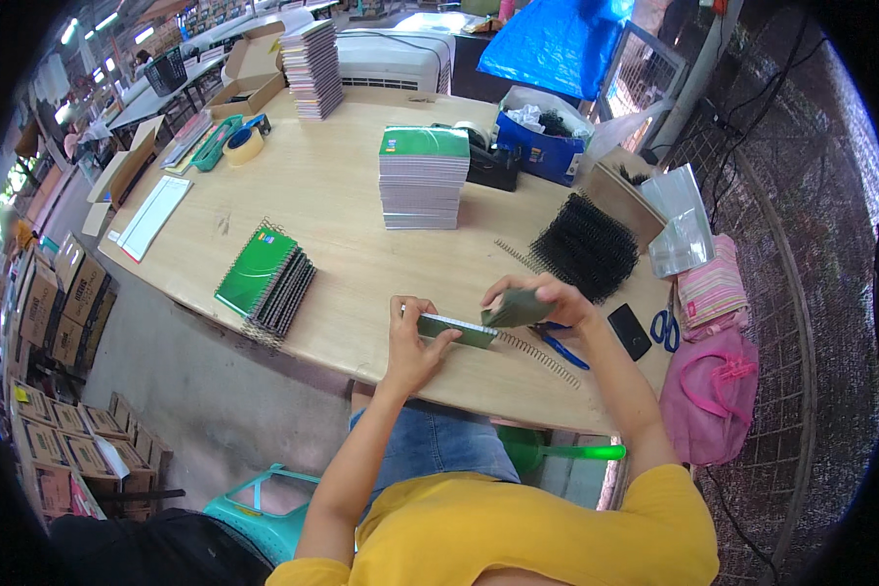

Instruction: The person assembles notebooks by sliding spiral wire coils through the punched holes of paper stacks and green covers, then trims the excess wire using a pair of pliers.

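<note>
My left hand [415, 342] grips a small green notebook [464, 333] at its left end, its white page edge up. From the notebook's right end a long wire coil [547, 362] runs out over the table. Just above that end, my right hand [557, 298] is closed on a dark green folded piece [518, 309], perhaps cloth; its exact kind I cannot tell. Blue-handled pliers [563, 350] lie below my right hand. Left of my hands sits a stack of green spiral notebooks [261, 272]. Beyond them stands a tall stack of green-covered books [422, 181] without visible coils.
A heap of black coils [586, 249] lies at the right. Near the right edge are a black phone [629, 332], blue scissors [665, 330] and a pink bag [710, 400]. A blue box [542, 146], another book stack [312, 73] and a tape roll [244, 147] stand farther back.
</note>
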Tool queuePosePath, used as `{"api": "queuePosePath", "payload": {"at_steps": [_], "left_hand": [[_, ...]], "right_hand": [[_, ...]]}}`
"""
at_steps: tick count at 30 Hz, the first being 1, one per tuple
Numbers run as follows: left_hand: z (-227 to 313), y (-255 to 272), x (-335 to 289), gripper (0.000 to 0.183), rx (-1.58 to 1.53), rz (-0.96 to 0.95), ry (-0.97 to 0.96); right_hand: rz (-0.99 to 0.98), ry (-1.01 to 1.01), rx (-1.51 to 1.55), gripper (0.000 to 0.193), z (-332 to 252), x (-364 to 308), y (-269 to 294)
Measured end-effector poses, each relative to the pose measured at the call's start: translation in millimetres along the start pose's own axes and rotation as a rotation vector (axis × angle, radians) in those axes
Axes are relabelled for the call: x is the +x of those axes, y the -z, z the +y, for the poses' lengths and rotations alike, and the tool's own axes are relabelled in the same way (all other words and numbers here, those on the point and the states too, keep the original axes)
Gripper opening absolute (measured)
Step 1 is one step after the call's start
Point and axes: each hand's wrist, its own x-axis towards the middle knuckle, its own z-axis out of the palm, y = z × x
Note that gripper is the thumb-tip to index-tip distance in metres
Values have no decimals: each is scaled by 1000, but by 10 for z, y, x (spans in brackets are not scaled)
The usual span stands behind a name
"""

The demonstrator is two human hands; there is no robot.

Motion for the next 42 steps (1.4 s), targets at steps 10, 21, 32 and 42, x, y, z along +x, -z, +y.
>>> {"api": "queuePosePath", "payload": {"at_steps": [10,21,32,42], "left_hand": [[18,-43,-5,49,21,-42,6],[4,-79,-23,56,-62,-77,67],[39,-115,-23,54,-34,-38,9],[-332,202,64,39,-704,-140,362]], "right_hand": [[117,-4,-37,52,44,70,5],[167,-128,-442,60,-27,238,-135],[200,56,-738,43,90,321,-172],[195,-24,-118,44,-107,520,-290]]}}
